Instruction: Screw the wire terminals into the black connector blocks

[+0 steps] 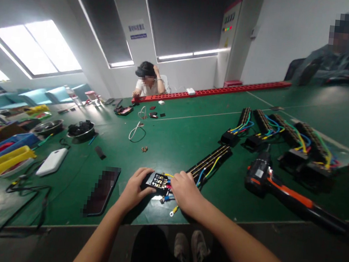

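A black terminal block (158,181) with metal screw contacts lies on the table in front of me. My left hand (135,188) is closed round its left end, with the thumb along the near edge. My right hand (187,193) has its fingers curled over wires at the block's right side, which it partly hides. Near the fingertips a red lug shows, and a blue-sleeved lug (167,198) and a yellow-sleeved ring lug (173,211) stick out below. Beyond my right hand extends a long black strip with brass-coloured rows (211,161), yellow and blue wires beside it.
Several wired strips (263,123) stand at the back right. A cordless power driver (289,191) lies to the right. On the left are a phone (102,192), a white power bank (52,161), a bowl of black parts (81,131) and a yellow tray (8,160). Two people sit beyond.
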Available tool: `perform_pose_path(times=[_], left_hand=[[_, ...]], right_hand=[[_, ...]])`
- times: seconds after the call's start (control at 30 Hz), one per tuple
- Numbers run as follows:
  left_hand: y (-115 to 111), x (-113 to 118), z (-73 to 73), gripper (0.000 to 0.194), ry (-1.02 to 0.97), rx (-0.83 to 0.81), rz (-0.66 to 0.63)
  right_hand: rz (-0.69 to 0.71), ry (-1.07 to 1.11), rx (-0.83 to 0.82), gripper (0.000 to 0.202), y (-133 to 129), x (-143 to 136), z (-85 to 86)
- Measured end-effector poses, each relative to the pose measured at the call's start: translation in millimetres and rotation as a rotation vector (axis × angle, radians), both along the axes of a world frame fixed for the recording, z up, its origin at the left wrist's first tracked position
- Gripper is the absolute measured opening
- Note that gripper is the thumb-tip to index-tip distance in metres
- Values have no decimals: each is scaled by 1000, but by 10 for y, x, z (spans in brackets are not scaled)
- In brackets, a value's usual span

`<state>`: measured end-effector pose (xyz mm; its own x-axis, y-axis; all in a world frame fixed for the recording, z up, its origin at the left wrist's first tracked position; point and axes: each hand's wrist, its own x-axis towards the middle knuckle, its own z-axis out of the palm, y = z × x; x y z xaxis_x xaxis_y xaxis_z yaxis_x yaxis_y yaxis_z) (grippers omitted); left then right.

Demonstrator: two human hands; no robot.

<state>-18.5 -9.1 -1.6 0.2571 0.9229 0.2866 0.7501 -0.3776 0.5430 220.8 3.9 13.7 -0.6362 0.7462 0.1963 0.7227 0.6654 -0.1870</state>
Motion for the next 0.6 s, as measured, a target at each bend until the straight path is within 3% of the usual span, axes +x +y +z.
perform_pose_path(times=[0.4,0.6], left_hand=[[3,52,209,56,232,51,-108],[-64,96,219,28,307,102,-189]], right_hand=[[0,10,-33,27,-17,-17,59],[-3,16,-23,29,-28,-5,65]])
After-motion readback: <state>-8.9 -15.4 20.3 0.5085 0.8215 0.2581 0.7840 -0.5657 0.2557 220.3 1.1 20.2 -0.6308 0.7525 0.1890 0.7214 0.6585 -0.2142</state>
